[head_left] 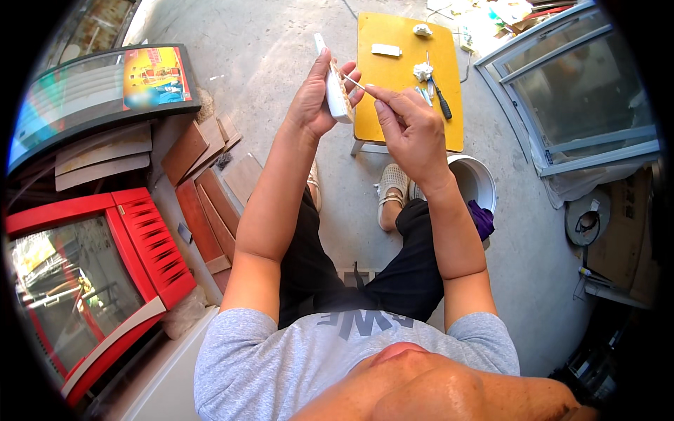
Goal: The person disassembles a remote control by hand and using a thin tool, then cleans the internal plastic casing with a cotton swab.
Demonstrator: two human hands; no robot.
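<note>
My left hand [317, 99] grips a long white device [334, 85], held upright above my knees with its open side facing right. My right hand [406, 125] pinches a thin stick [353, 81] whose tip touches the inside of the white device. Just beyond both hands stands a small yellow table [393, 77]. On it lie a white cover piece [386, 50], two wads of white tissue [422, 71], and a black-handled screwdriver [440, 98].
A white bucket [477, 184] with a purple cloth sits on the concrete floor by my right foot. Red display cabinets [126, 259] and stacked wooden boards [203, 189] stand at the left. An aluminium window frame [569, 98] and cardboard boxes lie at the right.
</note>
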